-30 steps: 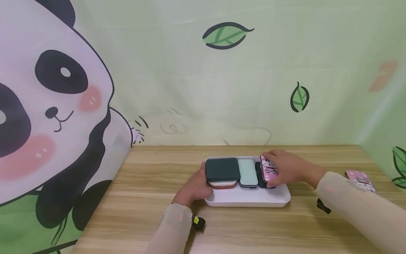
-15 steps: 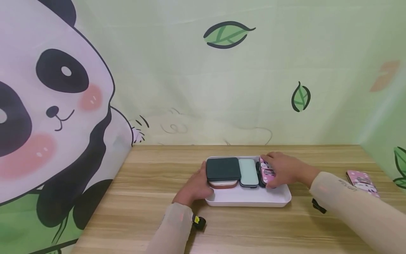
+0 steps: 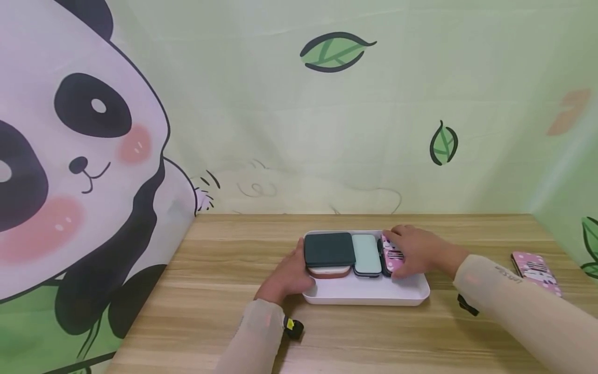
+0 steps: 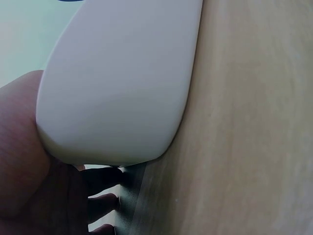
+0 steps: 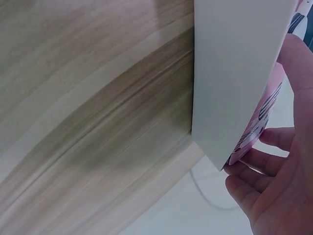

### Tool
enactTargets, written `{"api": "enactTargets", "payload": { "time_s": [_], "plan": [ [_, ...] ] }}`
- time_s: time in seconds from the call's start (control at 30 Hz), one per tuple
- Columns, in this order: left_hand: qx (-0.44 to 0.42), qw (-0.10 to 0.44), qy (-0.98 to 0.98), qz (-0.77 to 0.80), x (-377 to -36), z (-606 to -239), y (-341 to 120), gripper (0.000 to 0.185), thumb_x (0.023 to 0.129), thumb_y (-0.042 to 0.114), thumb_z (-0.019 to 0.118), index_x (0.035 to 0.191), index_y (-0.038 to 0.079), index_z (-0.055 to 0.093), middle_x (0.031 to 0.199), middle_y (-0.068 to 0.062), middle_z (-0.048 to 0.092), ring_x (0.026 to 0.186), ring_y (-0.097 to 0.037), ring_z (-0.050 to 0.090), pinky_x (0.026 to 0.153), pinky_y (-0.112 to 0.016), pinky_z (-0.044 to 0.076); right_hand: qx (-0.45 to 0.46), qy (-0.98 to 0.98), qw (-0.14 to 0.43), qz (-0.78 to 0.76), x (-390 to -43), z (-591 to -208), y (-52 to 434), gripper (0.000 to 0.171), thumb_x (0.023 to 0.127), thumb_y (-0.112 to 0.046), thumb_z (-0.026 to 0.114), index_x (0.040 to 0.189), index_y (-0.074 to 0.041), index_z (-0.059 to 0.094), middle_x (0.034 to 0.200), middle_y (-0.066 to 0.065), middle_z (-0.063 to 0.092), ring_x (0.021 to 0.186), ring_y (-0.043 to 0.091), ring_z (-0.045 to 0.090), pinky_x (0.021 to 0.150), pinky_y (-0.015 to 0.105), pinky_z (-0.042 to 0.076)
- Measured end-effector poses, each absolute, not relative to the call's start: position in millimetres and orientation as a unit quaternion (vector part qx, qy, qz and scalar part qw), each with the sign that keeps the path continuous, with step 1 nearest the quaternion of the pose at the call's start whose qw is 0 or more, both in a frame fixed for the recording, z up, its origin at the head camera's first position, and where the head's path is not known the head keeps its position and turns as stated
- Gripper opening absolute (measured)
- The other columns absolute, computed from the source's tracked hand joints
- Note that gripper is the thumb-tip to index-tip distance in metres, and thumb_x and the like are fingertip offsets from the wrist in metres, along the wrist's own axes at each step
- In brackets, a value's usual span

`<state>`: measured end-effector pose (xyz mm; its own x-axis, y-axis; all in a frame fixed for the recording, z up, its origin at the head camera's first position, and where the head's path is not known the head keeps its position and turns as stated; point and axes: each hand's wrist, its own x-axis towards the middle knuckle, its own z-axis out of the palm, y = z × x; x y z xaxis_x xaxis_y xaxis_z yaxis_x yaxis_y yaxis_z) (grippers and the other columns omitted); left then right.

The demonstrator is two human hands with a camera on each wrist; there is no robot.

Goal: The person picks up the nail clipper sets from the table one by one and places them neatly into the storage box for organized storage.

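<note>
My right hand (image 3: 420,251) holds a pink patterned flat case (image 3: 391,254) by its ends, at the right end of the white tray (image 3: 366,300). In the right wrist view the pink case (image 5: 259,120) lies just inside the tray wall, with the fingers around its far end. My left hand (image 3: 291,272) grips the tray's left end, thumb at the rim and fingers along the outside. A dark green flat case (image 3: 329,249) lies on a white and brown one (image 3: 329,271) in the tray. Beside them lies a mint flat case (image 3: 366,254), then a black one (image 3: 382,259), mostly hidden.
Another pink patterned case (image 3: 537,271) lies on the wooden table (image 3: 224,249) at the right, partly behind my right sleeve (image 3: 504,291). A light green curtain (image 3: 261,104) with a panda and leaves stands behind the table's back edge.
My right hand has moved slightly left and the pink case has come down flatter into the tray's right end. The left hand keeps its place on the tray.
</note>
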<state>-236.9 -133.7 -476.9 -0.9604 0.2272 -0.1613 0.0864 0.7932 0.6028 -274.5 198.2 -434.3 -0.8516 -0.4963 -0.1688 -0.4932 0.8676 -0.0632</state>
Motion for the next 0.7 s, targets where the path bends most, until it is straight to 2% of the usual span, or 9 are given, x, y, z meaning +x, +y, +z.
{"api": "enactTargets", "payload": {
  "time_s": [0.17,0.43,0.7],
  "plan": [
    [0.085,0.112,0.94,0.311,-237.2,-477.7,-133.3,0.11,0.075,0.017,0.07,0.161,0.006,0.003,0.164,-0.016,0.027,0.146,-0.03,0.034,0.119,-0.046,0.028,-0.261,0.962,0.085,-0.007,-274.5,-435.8,199.1,0.108,0.069,-0.067,0.078,0.154,-0.012,0.039,0.147,0.018,0.047,0.128,0.039,0.05,0.104,0.061,0.042],
    [0.082,0.114,0.939,0.315,-236.4,-476.3,-133.4,0.11,0.075,0.017,0.07,0.161,0.007,0.003,0.164,-0.016,0.027,0.147,-0.031,0.033,0.119,-0.047,0.027,-0.286,0.954,0.09,-0.011,-269.8,-430.6,196.7,0.092,0.078,-0.056,0.076,0.151,-0.012,0.043,0.144,0.018,0.05,0.124,0.037,0.053,0.105,0.058,0.042],
    [0.078,0.116,0.938,0.316,-235.3,-474.9,-133.0,0.11,0.075,0.017,0.07,0.161,0.007,0.003,0.164,-0.016,0.027,0.147,-0.032,0.032,0.119,-0.048,0.027,-0.288,0.953,0.093,0.002,-269.2,-434.1,197.0,0.094,0.079,-0.059,0.074,0.152,-0.007,0.043,0.15,0.018,0.045,0.131,0.038,0.048,0.106,0.058,0.042]
  ]
}}
